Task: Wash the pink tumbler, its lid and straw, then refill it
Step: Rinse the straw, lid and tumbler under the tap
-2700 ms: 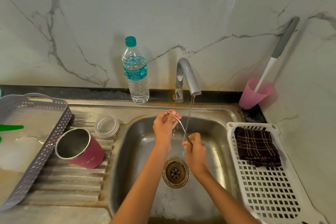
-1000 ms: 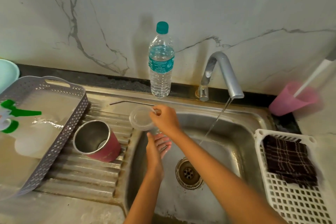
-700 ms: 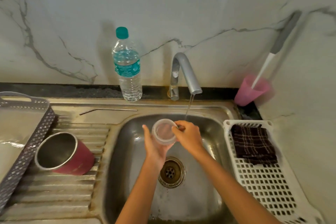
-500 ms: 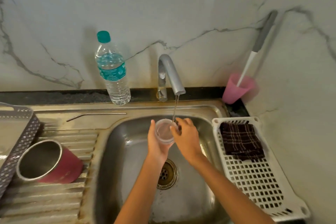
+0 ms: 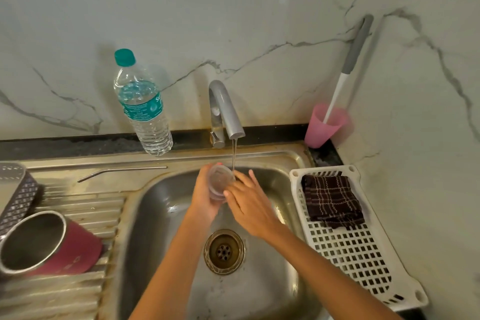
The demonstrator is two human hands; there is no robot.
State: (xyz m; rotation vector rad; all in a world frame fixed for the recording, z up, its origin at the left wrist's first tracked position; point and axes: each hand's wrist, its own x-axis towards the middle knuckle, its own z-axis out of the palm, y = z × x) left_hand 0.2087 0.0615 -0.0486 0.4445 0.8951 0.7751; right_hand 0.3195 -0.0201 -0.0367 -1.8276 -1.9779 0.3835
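Note:
Over the steel sink (image 5: pixel 285 166), my left hand (image 5: pixel 205 196) grips the clear round lid (image 5: pixel 218 182) under a thin stream from the tap (image 5: pixel 224 109). My right hand (image 5: pixel 249 202) lies against the lid's right side with its fingers spread and fairly straight. The pink tumbler (image 5: pixel 49 244) lies on its side on the ribbed drainboard at the left, its steel mouth facing the camera. The bent metal straw (image 5: pixel 122 171) lies on the sink's back ledge, left of the basin.
A water bottle (image 5: pixel 141 106) with a teal cap stands behind the sink. A pink cup (image 5: pixel 326 126) with a long brush stands at back right. A white rack (image 5: pixel 358 247) holds a dark checked cloth (image 5: pixel 331 201). A grey basket (image 5: pixel 15 189) sits far left.
The straw was laid on the back ledge. My right hand picked up the lid from the drainboard, my left hand took it, and both now hold it in the tap's stream.

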